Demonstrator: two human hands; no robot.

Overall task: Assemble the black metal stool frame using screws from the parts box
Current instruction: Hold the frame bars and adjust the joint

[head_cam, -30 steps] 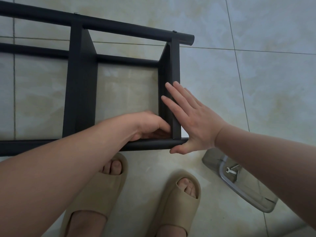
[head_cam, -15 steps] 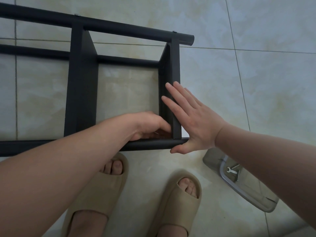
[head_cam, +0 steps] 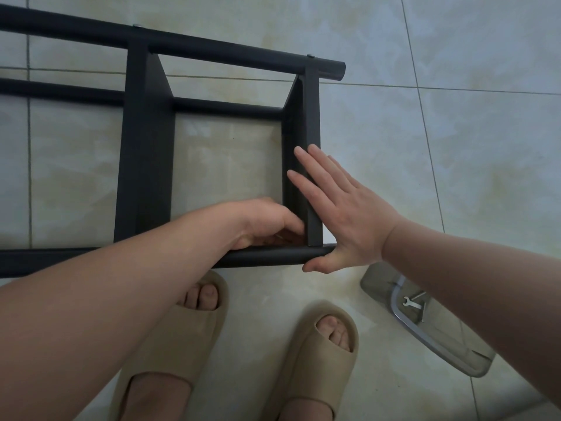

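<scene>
The left hand [head_cam: 267, 223] reaches into the inner corner of the black metal stool frame [head_cam: 145, 147], its fingers curled tight against the joint where the right-hand flat crossbar [head_cam: 312, 117] meets the near round tube [head_cam: 267, 258]. Whether it pinches anything there cannot be told, as the fingertips are hidden. The right hand [head_cam: 343, 214] is spread flat with straight fingers. It presses on the outer face of that same crossbar, and the thumb lies by the end of the near tube. The frame lies on the tiled floor [head_cam: 455, 147], and its far tube [head_cam: 212, 47] shows two small screw heads on top. Just below the near tube stand the person's feet in beige slide sandals [head_cam: 318, 360]. To the right, partly under the right forearm, sits the clear plastic parts box [head_cam: 446, 341] with a small flat wrench [head_cam: 410, 304] inside.
</scene>
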